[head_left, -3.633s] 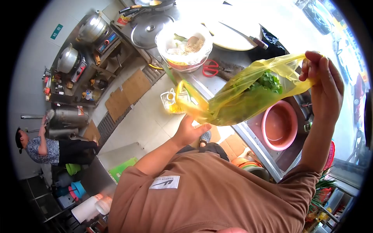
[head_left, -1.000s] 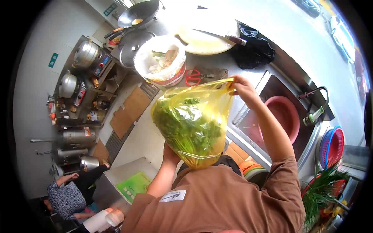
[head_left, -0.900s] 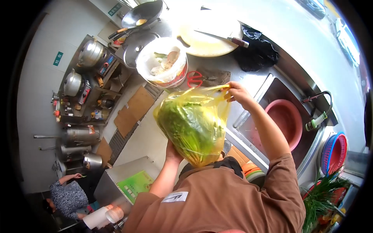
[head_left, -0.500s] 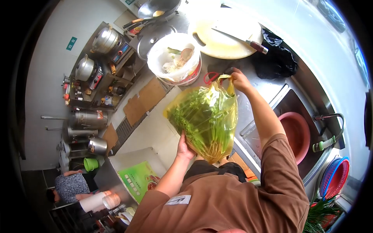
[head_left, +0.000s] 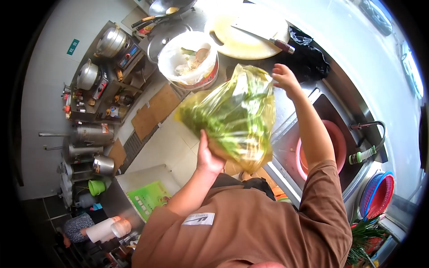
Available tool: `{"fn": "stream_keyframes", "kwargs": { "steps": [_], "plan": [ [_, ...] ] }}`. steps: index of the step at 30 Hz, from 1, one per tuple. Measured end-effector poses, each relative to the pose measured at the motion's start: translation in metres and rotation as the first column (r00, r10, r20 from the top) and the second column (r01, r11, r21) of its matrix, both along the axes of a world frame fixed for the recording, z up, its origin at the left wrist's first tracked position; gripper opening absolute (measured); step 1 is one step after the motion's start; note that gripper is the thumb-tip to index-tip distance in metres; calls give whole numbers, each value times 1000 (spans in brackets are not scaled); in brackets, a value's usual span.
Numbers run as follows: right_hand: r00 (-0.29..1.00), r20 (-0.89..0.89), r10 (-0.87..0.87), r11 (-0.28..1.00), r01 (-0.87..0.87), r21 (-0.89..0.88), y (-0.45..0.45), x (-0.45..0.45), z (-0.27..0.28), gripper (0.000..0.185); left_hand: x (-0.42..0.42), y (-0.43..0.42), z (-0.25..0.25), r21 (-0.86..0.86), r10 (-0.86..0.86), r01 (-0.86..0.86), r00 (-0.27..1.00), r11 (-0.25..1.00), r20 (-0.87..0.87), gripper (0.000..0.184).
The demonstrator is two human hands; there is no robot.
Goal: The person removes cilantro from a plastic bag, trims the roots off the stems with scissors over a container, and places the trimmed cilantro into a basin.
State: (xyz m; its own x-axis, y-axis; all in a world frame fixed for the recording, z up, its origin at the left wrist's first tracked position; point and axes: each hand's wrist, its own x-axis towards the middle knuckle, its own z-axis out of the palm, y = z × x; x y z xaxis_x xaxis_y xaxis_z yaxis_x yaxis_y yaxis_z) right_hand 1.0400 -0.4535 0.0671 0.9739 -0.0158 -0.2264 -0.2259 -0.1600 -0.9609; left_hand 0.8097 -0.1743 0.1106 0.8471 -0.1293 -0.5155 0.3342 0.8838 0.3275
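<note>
A yellow translucent plastic bag of leafy greens [head_left: 237,118] is held up in front of my body, its roots end toward me. My left hand [head_left: 210,156] grips the bag's lower left side, thumb on the near face, other fingers hidden beneath it. My right hand [head_left: 286,80] is raised just beside the bag's upper right edge, fingers apart and slightly curled, seemingly not touching it. Beyond the bag, a white-lined bucket [head_left: 210,75] holds scraps. A cleaver [head_left: 257,35] lies on a round cutting board [head_left: 223,38].
A black plastic bag [head_left: 313,62] lies by the board. At right, a sink holds a pink basin [head_left: 333,134] near a tap [head_left: 375,145], with colored baskets [head_left: 380,194] beyond. Pots [head_left: 111,42] stand on the left shelf. Another person [head_left: 78,228] is at lower left.
My right hand has let go of the bag's handles and moved slightly right. The bag's top has shifted and collapsed; red scissor-like handles behind it are now hidden. The other person has bent lower.
</note>
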Motion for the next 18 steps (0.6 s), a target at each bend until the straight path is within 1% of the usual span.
{"fn": "stream_keyframes", "kwargs": {
  "steps": [1, 2, 3, 4, 5, 6, 7, 8, 9, 11, 12, 13, 14, 15, 16, 17, 18],
  "plan": [
    [996, 82, -47, 988, 59, -143, -10, -4, -16, 54, 8, -11, -2, 10, 8, -8, 1000, 1000, 6, 63],
    [981, 165, -106, 987, 125, -105, -21, -18, -25, 52, 16, -17, -6, -44, -42, 43, 999, 998, 11, 65],
    [966, 184, -184, 983, 178, 48, -24, -48, -13, 47, 23, -24, -11, -102, -92, 94, 996, 990, 20, 67],
    [952, 234, -196, 981, 186, 62, -32, -80, -10, 42, 30, -34, -16, -2, -22, 22, 988, 1000, -155, 68],
    [950, 219, -222, 975, 224, 15, -40, -115, -18, 38, 36, -36, -36, 8, -73, 77, 976, 997, -204, 67],
    [949, 215, -232, 969, 243, -30, -47, -149, -32, 40, 39, -41, -45, 73, -98, 112, 978, 991, -182, 63],
    [955, 173, -240, 969, 248, -22, -47, -182, -51, 41, 39, -46, -49, 141, -126, 149, 978, 979, -164, 58],
    [951, 179, -254, 953, 277, -122, -42, -214, -63, 42, 41, -50, -42, 218, -124, 163, 975, 962, -184, 48],
    [946, 180, -269, 927, 305, -217, -33, -243, -68, 44, 40, -48, -41, 217, -136, 175, 973, 960, -185, 48],
    [927, 146, -345, 897, 371, -238, -13, -276, -56, 51, 44, -39, -39, 317, -251, 281, 959, 906, -132, 41],
    [915, 186, -357, 865, 399, -305, -6, -287, -56, 54, 46, -34, -35, 324, -257, 286, 957, 902, -131, 41],
    [903, 226, -366, 827, 427, -366, 1, -296, -59, 57, 48, -26, -29, 540, -292, 303, 950, 786, -108, 41],
    [887, 251, -387, 805, 458, -376, 7, -302, -66, 63, 52, -18, -22, 725, -330, 289, 940, 625, -91, 41],
    [883, 252, -395, 807, 465, -364, 11, -304, -61, 63, 56, -10, -17, 869, -368, 247, 926, 429, -81, 41],
    [898, 101, -428, 860, 439, -260, 16, -305, -48, 65, 67, -4, -20, 990, -350, -37, 933, 136, 83, 48],
    [900, -50, -432, 895, 421, -148, 19, -303, -37, 67, 80, 5, -22, 980, -346, -162, 931, -112, 115, 55],
    [894, -90, -439, 896, 428, -115, 22, -299, -31, 60, 99, 9, -21, 894, -392, -358, 889, -271, 237, 56]
  ]
}}
